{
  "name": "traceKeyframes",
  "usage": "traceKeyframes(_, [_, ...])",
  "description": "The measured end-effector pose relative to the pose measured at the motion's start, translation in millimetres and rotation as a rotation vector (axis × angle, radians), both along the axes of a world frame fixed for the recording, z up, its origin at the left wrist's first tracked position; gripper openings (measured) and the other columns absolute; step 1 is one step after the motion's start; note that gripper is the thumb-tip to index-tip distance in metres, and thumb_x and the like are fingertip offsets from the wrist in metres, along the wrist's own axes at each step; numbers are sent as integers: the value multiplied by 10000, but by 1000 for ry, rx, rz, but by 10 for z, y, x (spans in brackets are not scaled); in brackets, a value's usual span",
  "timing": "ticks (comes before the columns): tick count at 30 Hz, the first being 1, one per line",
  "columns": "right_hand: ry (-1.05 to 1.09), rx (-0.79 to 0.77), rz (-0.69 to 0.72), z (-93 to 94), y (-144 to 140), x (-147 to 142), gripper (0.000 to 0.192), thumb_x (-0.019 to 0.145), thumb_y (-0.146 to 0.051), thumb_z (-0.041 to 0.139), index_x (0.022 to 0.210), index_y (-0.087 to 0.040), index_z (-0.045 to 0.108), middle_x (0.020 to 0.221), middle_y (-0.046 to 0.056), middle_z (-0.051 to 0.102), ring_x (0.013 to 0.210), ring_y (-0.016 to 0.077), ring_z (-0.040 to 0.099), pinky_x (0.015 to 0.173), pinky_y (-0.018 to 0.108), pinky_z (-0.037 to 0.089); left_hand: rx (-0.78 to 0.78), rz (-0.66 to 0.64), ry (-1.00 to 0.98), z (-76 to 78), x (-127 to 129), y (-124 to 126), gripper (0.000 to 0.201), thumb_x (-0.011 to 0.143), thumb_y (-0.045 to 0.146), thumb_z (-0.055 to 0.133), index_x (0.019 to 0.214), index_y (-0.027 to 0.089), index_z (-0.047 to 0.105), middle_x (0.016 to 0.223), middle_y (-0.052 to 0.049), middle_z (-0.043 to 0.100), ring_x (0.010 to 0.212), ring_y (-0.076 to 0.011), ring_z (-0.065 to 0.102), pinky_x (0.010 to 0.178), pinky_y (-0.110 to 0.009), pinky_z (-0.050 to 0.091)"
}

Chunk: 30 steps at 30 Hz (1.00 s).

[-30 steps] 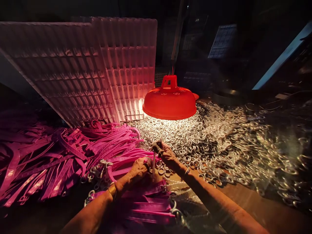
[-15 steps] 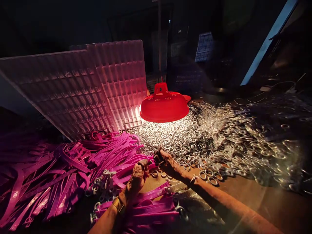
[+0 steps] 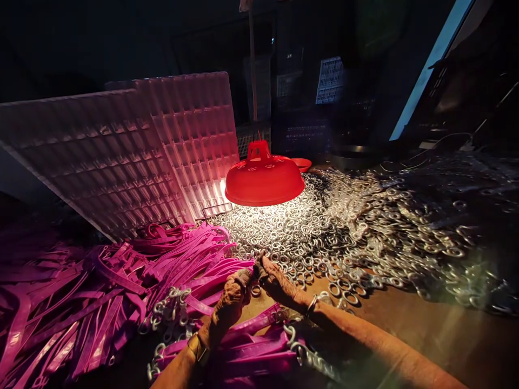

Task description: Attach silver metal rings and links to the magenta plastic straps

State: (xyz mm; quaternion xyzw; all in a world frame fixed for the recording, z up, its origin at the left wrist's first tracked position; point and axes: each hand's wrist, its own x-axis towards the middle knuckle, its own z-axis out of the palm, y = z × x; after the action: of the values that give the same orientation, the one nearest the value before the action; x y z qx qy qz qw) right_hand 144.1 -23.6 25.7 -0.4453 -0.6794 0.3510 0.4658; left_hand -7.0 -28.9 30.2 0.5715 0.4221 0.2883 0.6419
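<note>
Left hand: my left hand [image 3: 232, 294] pinches a glossy magenta plastic strap [image 3: 259, 322].
Right hand: my right hand [image 3: 274, 280] meets it fingertip to fingertip; what it grips, I cannot tell.
Beside: heap of shiny metal rings [image 3: 344, 232].

The straps [image 3: 121, 281] are bright magenta pink, all in one plain colour. The rings [image 3: 344, 232] are shiny silver and look white under the light. The lamp shade [image 3: 264, 181] is strong red. The ribbed panels [image 3: 133, 151] have a square grid pattern, pale grey with a pink glow. The worktop [image 3: 425, 319] is brown.
</note>
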Motion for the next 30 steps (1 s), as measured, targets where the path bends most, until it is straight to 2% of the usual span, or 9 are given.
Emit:
traceKeyframes(6, [23, -187, 78, -26, 31, 29, 209, 894, -237, 342, 689, -207, 369, 604, -42, 408, 528, 91, 344, 480, 202, 309, 42, 47, -94, -61, 34, -32, 287, 767, 343, 519, 579, 191, 365, 552, 45, 289, 483, -67, 206, 488, -289, 127])
traceKeyframes(10, [20, -259, 103, -89, 97, 29, 213, 877, -204, 315, 671, -207, 367, 536, -59, 362, 460, 74, 323, 438, 192, 260, 20, 56, -92, -67, 66, -69, 204, 777, 297, 487, 614, 189, 427, 553, 51, 294, 475, -63, 201, 471, -270, 132])
traceKeyframes(14, [-90, -111, 79, 8, 164, 80, 211, 885, -217, 355, 674, -212, 344, 591, -52, 384, 511, 80, 357, 485, 206, 298, 39, 61, -118, -31, 75, -46, 233, 710, 312, 512, 543, 176, 423, 537, 32, 371, 496, -67, 306, 482, -245, 226])
traceKeyframes(17, [-238, 42, 212, 246, 126, 159, 130, 893, -271, 432, 785, -199, 439, 661, -27, 497, 547, 90, 417, 526, 216, 336, 3, 65, -112, 180, 45, -14, 289, 704, 408, 535, 552, 171, 471, 488, 22, 407, 464, -76, 356, 444, -231, 225])
traceKeyframes(20, [-358, 42, 317, 547, -102, 214, 178, 877, -302, 507, 1005, -184, 475, 632, -28, 553, 489, 86, 431, 469, 202, 294, -131, 115, -67, 557, -17, -42, 341, 674, 450, 622, 573, 180, 440, 429, 89, 304, 379, -32, 196, 391, -216, 123])
traceKeyframes(22, [-407, 30, 338, 704, -356, 228, 240, 880, -292, 509, 1089, -183, 461, 589, -43, 548, 443, 76, 390, 441, 202, 237, -188, 41, -10, 803, -68, -124, 348, 629, 448, 684, 578, 166, 487, 411, 98, 309, 362, -25, 189, 378, -214, 108])
traceKeyframes(24, [-433, 18, 346, 774, -649, 236, 248, 875, -283, 524, 1097, -189, 467, 596, -36, 562, 439, 73, 370, 443, 213, 210, -199, -62, 89, 963, -116, -266, 346, 641, 465, 686, 597, 140, 577, 387, 88, 334, 340, -31, 220, 357, -216, 112])
traceKeyframes(26, [-444, -21, 337, 748, -937, 252, 243, 862, -282, 555, 1080, -198, 487, 643, -9, 596, 471, 85, 404, 449, 220, 214, -193, -152, 154, 1008, -158, -460, 350, 703, 465, 654, 631, 123, 638, 421, 57, 422, 354, -38, 274, 354, -208, 160])
traceKeyframes(30, [-476, -139, 357, 579, -1390, 302, 182, 840, -223, 557, 1020, -233, 529, 640, 2, 589, 510, 121, 457, 431, 222, 223, -286, -262, 91, 877, -214, -890, 370, 773, 466, 620, 644, 119, 643, 584, -1, 558, 492, -75, 444, 446, -198, 315])
